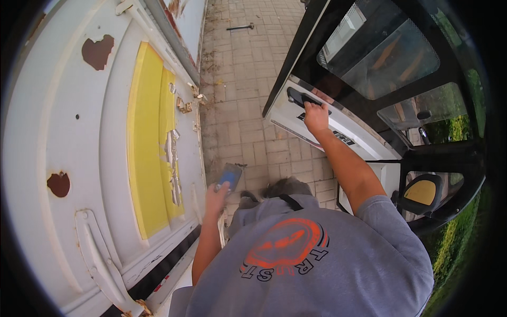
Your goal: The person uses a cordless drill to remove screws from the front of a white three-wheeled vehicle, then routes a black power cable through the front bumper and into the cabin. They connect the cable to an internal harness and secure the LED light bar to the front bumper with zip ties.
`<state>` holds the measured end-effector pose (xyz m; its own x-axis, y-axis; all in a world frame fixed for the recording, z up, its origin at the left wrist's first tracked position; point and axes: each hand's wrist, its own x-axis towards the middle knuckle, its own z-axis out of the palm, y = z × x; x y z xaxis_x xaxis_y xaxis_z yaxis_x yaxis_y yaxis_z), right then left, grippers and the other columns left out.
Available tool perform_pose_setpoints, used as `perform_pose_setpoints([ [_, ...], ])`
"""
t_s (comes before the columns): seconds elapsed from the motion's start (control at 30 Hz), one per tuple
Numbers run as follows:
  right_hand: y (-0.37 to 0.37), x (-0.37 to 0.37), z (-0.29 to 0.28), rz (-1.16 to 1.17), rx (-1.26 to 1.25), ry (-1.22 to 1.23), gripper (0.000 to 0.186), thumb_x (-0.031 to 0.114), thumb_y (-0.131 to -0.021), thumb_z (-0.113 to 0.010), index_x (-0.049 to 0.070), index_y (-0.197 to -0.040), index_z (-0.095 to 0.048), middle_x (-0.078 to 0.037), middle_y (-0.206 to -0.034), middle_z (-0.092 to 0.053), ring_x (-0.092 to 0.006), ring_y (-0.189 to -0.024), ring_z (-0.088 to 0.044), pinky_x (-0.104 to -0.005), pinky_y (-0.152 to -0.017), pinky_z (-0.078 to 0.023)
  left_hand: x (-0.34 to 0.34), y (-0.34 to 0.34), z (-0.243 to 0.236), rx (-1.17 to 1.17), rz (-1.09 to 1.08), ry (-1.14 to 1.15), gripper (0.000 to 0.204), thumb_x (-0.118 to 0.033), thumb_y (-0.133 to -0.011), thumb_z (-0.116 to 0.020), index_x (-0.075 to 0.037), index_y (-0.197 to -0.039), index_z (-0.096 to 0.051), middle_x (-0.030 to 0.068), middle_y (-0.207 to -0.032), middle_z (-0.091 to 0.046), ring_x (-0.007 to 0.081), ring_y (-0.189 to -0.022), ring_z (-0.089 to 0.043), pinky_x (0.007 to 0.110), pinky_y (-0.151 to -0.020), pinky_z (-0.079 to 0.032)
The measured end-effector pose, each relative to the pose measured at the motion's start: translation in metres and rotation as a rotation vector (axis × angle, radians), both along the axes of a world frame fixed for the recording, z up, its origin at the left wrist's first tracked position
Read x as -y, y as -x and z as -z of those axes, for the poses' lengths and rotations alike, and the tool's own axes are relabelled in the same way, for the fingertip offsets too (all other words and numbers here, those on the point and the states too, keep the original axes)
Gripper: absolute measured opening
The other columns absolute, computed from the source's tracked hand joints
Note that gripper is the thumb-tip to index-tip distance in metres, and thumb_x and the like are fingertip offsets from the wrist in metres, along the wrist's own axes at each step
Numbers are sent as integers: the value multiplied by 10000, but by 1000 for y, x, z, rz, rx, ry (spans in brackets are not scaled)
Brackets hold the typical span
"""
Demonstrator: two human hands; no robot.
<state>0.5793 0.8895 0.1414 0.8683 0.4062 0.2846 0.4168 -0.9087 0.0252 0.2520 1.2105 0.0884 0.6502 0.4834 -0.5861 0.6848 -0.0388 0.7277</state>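
My right hand (316,116) is closed at the edge of a black door handle (297,96) on a white and black vehicle door (280,113). Part of the handle is hidden behind my fingers. Low on the left, my left hand (216,198) grips a flat, rectangular blue and grey thing (230,177); it is blurred, so its kind is not plain. That hand hangs beside a white metal panel (116,158), apart from it.
Yellow tape or sheet (145,137) with torn edges covers part of the panel, which has rusty patches. A hammer-like tool (240,27) lies on the paving far ahead. A vehicle mirror (424,193) and greenery (449,238) are at right.
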Motion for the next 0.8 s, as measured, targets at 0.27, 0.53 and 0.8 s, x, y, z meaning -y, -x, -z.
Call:
perform_pose_setpoints([
  [0.27, -85, 18, 12, 152, 40, -27, 267, 60, -791, -543, 70, -1048, -613, -70, -817, -659, -232, -786, -653, -410, -837, -348, -47, -95, -12, -77, 31, 41, 603, -444, -836, -705, 44, -1171, -593, 99, -864, -655, 178, -736, -607, 304, -647, -478],
  [0.53, -166, 54, 7, 293, -73, -5, 210, 44, -818, -542, 70, -1016, -609, -89, -761, -658, -271, -763, -635, -433, -768, -337, -81, -204, -43, -146, -167, 23, 445, -467, -872, -677, -39, -940, -573, 12, -657, -539, 98, -454, -469, 243, -395, -348],
  [0.8, -211, 81, -4, 482, -194, -62, 171, 120, -894, -545, 38, -1021, -625, -120, -814, -677, -299, -818, -628, -432, -797, -331, -112, -331, -61, -86, -150, -80, 585, -488, -857, -686, 22, -1123, -578, 23, -740, -528, 90, -541, -477, 245, -440, -360],
])
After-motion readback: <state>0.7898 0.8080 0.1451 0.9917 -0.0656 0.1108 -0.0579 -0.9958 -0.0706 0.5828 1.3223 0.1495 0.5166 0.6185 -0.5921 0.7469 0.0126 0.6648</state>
